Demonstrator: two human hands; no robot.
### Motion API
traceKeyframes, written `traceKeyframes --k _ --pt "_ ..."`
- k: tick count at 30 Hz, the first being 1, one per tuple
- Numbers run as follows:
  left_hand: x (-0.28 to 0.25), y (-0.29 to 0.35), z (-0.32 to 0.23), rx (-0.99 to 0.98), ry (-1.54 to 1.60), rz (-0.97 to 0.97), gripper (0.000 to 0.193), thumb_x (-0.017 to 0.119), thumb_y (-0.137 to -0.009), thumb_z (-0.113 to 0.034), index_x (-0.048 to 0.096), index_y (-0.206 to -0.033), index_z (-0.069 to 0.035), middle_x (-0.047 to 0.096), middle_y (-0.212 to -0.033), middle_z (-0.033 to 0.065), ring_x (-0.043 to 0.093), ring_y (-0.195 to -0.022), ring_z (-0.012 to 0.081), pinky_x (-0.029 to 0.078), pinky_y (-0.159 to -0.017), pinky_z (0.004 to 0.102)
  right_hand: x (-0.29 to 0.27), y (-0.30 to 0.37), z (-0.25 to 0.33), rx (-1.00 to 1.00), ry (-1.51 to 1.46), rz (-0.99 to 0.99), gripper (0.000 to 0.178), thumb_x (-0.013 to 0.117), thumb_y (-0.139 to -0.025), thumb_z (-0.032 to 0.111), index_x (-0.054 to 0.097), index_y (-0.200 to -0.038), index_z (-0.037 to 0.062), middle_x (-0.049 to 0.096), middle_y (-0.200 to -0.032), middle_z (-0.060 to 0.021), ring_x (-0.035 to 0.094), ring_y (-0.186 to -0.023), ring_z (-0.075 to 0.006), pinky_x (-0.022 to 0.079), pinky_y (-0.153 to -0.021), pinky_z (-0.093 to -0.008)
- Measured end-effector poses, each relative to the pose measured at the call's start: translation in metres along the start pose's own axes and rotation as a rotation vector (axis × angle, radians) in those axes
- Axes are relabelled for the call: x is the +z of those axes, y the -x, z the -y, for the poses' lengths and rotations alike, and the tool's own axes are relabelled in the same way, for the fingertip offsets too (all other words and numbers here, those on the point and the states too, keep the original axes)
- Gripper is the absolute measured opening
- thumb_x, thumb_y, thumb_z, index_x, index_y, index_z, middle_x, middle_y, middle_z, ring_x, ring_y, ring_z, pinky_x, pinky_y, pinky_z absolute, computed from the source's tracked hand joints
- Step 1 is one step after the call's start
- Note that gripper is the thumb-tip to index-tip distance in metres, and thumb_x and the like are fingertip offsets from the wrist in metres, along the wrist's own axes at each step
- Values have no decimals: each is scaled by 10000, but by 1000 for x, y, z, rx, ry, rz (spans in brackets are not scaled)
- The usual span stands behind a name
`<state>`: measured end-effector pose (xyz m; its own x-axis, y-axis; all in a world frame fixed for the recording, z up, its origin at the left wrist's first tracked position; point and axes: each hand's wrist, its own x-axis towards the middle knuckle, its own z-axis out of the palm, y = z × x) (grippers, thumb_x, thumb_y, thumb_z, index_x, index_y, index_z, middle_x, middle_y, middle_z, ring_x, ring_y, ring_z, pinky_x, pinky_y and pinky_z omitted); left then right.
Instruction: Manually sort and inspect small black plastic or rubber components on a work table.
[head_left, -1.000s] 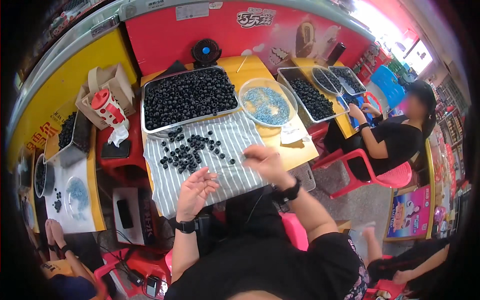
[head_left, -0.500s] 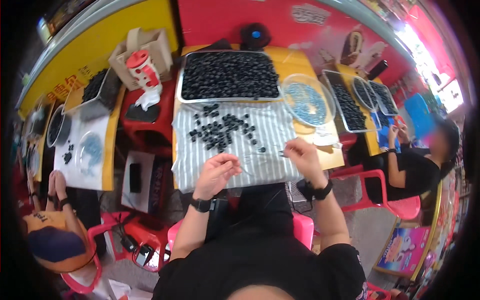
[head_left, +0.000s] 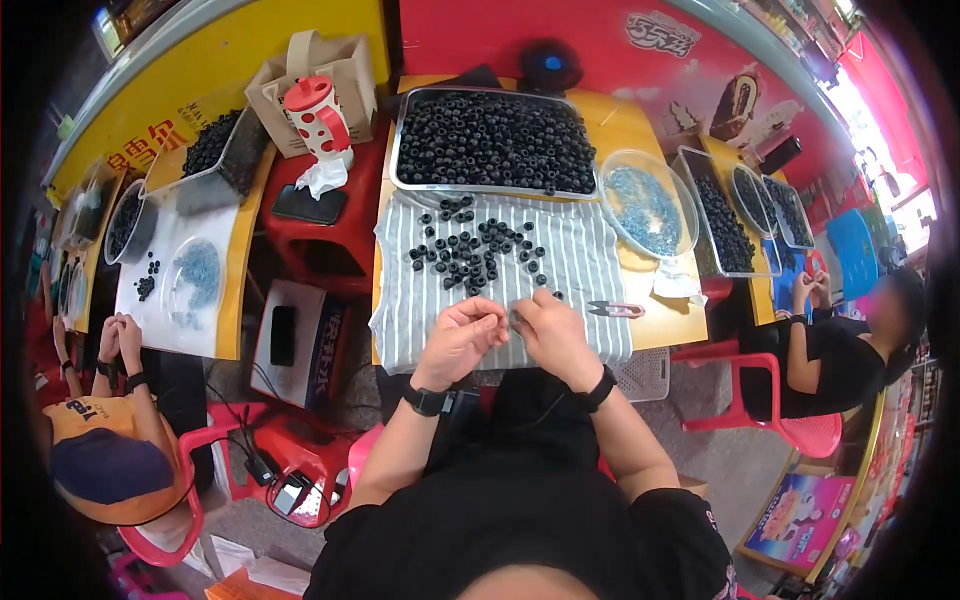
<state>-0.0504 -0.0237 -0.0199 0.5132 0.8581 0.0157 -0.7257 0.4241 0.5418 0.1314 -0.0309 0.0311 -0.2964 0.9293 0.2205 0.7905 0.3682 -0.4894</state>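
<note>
My left hand (head_left: pixel 463 342) is over the near part of a striped grey-white cloth (head_left: pixel 400 335), its thumb and fingers pinched together. Close beside it, my right hand (head_left: pixel 550 335) is also curled into a pinch. Whatever lies between the fingertips is too small to make out. To the right of my right hand, thread snips (head_left: pixel 615 309) with a pinkish handle rest on the cloth. Small black ring-like beads (head_left: pixel 470 262) are scattered just beyond my hands. Behind them stands a clear tray (head_left: pixel 400 160) heaped with more such beads.
A round clear dish (head_left: pixel 688 225) of small bluish pieces stands at right, near a crumpled white paper (head_left: pixel 680 283). On a red stool (head_left: pixel 318 248) at left are a phone (head_left: pixel 310 205), a spotted cup (head_left: pixel 318 120) and a bag. Other people sit at tables on both sides.
My right hand has moved left, from beside the snips to close by my left hand. The snips now lie uncovered on the cloth. The whole view has shifted slightly.
</note>
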Motion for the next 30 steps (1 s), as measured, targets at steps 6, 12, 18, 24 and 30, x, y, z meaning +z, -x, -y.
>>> traceKeyframes --k 6,12,18,24,30 --pt "4 1 -2 -3 4 -17 130 582 -922 -60 609 -1028 10 649 -930 87 636 -822 171 489 -729 277 0 16 -11 11 -86 -43 108 639 -759 48 624 -866 49 544 -782 -132 581 -704 -358 458 -602 -436" --pt "4 0 0 10 1 -22 139 578 -923 -58 609 -1038 12 649 -929 85 632 -817 170 484 -721 284 -10 16 -38 154 -107 -226 123 640 -758 48 624 -879 38 551 -800 -156 591 -736 -375 462 -621 -447" --pt "1 0 -1 4 -19 -18 154 576 -923 -57 606 -1055 16 650 -934 95 636 -817 176 488 -717 284 -17 2 -38 181 94 -106 132 668 -749 56 620 -870 33 581 -833 -158 600 -719 -358 466 -616 -440" --pt "10 0 0 -21 -137 -57 262 565 -928 -57 574 -1167 50 653 -974 122 647 -829 185 514 -711 283 -14 13 -7 89 -525 -202 209 727 -696 24 664 -895 41 569 -858 -103 603 -691 -254 491 -615 -339" --pt "2 3 1 -33 -35 0 275 586 -913 -50 582 -1169 49 656 -1013 117 649 -827 178 532 -732 290 4 11 25 -70 -378 -300 281 710 -706 -2 689 -980 58 559 -935 -108 600 -750 -228 496 -637 -314"
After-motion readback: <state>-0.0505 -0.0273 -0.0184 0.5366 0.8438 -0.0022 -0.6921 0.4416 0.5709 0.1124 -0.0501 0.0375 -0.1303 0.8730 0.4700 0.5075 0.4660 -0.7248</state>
